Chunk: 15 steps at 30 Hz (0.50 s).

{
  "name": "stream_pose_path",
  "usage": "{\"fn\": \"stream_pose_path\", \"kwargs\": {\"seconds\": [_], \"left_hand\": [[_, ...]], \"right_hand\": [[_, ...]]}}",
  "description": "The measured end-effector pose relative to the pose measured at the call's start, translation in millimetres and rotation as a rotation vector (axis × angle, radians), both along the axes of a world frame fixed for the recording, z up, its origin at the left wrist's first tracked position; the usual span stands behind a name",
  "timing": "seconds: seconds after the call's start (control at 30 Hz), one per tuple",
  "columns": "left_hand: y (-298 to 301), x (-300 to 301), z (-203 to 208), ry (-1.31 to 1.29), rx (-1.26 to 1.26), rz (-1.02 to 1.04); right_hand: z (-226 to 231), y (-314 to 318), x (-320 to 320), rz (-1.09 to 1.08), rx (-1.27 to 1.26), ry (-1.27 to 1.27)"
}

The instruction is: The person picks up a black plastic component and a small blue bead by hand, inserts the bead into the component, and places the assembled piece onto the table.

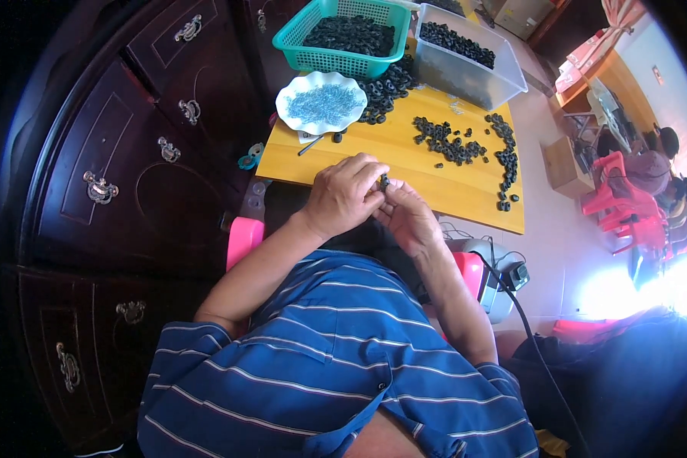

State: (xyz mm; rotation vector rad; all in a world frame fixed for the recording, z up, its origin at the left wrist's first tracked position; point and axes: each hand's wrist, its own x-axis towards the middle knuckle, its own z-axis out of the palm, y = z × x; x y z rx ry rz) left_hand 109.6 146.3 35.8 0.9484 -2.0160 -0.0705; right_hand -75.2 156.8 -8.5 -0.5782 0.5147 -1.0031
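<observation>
Both my hands meet over the near edge of the yellow table, fingers closed round one small black part [384, 182]. My left hand [345, 195] pinches it from the left, and my right hand [409, 216] grips it from the right. Most of the part is hidden by my fingers, so its exact kind does not show. Beyond my left hand, a white scalloped plate [284, 101] holds many tiny clear-blue pieces. A thin dark rod [311, 145] lies on the table just in front of that plate.
A green plastic basket [336, 62] and a clear plastic bin [504, 85], both filled with small black parts, stand at the table's far side. Loose black parts [450, 143] lie scattered on the yellow table [404, 156]. Dark wooden drawers [130, 153] rise at the left.
</observation>
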Motion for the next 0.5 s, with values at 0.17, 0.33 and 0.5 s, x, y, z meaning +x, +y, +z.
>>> {"fn": "stream_pose_path", "kwargs": {"seconds": [0.17,0.33,0.5], "left_hand": [[1,0,-1,0.0,0.02,-0.007],[0,2,-2,0.02,0.027,-0.035],[2,2,1,0.03,0.057,-0.046]], "right_hand": [[1,3,2,-0.028,0.013,0.022],[3,3,6,-0.06,0.023,0.047],[1,3,4,-0.055,-0.008,0.058]]}}
